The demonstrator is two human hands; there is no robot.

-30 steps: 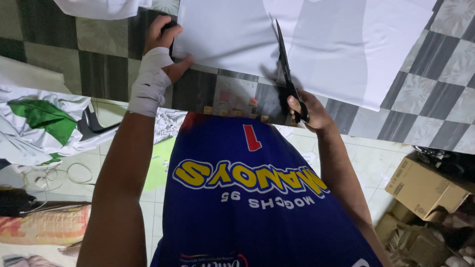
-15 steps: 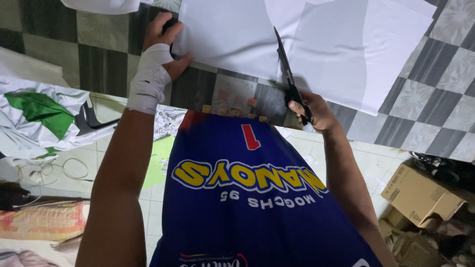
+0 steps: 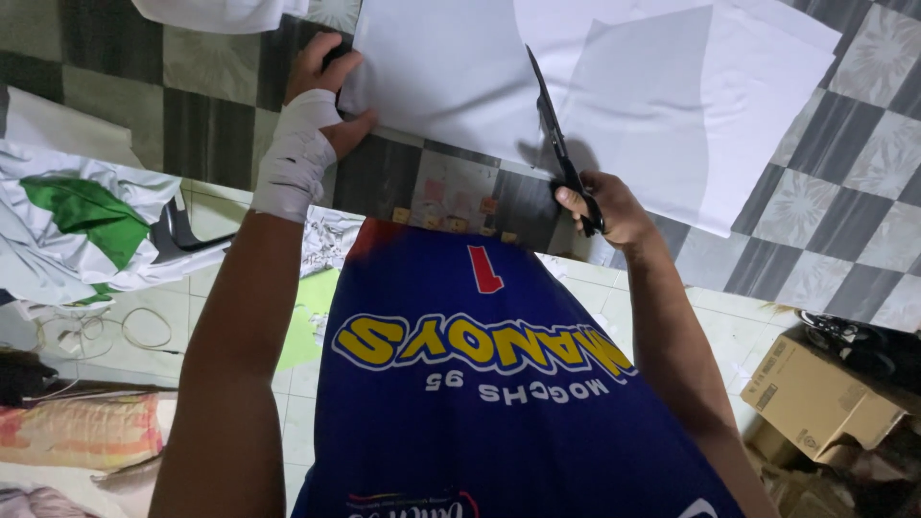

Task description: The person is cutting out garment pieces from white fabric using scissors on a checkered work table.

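A large white sheet [image 3: 451,77] lies spread over a checkered tabletop [image 3: 125,105]. My left hand [image 3: 326,82], its wrist wrapped in white bandage, pinches the sheet's left edge. My right hand [image 3: 600,206] grips black scissors [image 3: 554,134], whose blades point away from me into the sheet, along a cut line. A second, overlapping white piece [image 3: 691,105] lies to the right of the blades. My blue jersey fills the lower middle of the view.
White and green fabric [image 3: 77,216] is heaped at the left. Another white cloth [image 3: 221,11] sits at the top edge. Cardboard boxes [image 3: 815,398] stand on the floor at the lower right, and cords and a striped cloth [image 3: 77,432] lie at the lower left.
The scissors have advanced slightly farther into the sheet. My left hand keeps its hold on the sheet's edge.
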